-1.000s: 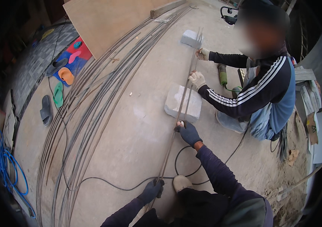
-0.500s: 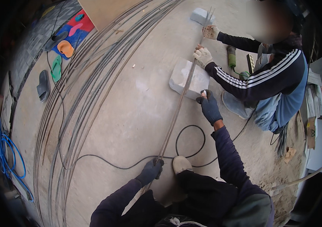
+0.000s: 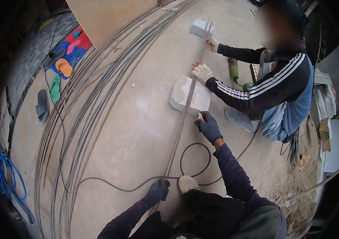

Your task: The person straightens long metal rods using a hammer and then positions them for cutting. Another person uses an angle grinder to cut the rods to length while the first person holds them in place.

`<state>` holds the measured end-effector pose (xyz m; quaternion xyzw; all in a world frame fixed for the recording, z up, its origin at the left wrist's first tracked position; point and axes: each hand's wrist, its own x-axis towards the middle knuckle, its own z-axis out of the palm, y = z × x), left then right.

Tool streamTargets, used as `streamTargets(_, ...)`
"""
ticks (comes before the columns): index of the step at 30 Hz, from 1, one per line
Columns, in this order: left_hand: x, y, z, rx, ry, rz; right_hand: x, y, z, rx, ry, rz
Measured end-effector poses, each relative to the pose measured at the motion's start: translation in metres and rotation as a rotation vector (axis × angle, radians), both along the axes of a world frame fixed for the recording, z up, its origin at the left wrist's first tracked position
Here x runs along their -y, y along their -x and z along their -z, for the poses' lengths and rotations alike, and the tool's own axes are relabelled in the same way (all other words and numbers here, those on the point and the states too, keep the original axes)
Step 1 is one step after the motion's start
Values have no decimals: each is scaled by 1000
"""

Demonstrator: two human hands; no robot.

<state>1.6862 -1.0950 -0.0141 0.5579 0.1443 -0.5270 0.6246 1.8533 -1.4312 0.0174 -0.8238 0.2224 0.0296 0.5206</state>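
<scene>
My left hand [image 3: 156, 193], in a dark glove, is wrapped round the near part of a few thin steel rods [image 3: 177, 137]. The rods run away from me across a pale concrete block [image 3: 180, 90] toward a second, smaller block [image 3: 201, 28]. Just right of the rods, by the near edge of the first block, my gloved right hand [image 3: 208, 127] pinches a small white piece [image 3: 200, 116] that looks like chalk. A co-worker's hand in a white glove [image 3: 202, 73] is on the rods beyond the block, and their other hand [image 3: 211, 45] touches them farther up.
Many long steel rods [image 3: 94, 99] lie on the floor at left. A black cable [image 3: 117, 188] loops near my shoe [image 3: 188, 183]. A green power tool [image 3: 233, 69] lies by the crouching co-worker [image 3: 281, 91]. Sandals [image 3: 42, 106] and a blue hose [image 3: 6, 167] are at far left.
The whole view has shifted, so the blocks appear lower and more to the left. My right hand has moved a little left toward the rods. My left hand keeps its hold.
</scene>
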Motion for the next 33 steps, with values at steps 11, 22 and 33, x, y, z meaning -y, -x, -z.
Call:
streamTargets(11,-1,2,0,-32,48,-31,-4,-1,7,-7,-184,40)
streamTargets(22,0,2,-4,7,22,-19,0,-1,7,32,-125,54)
streamTargets(33,0,1,-7,-43,89,-50,8,-8,-9,-12,-80,99)
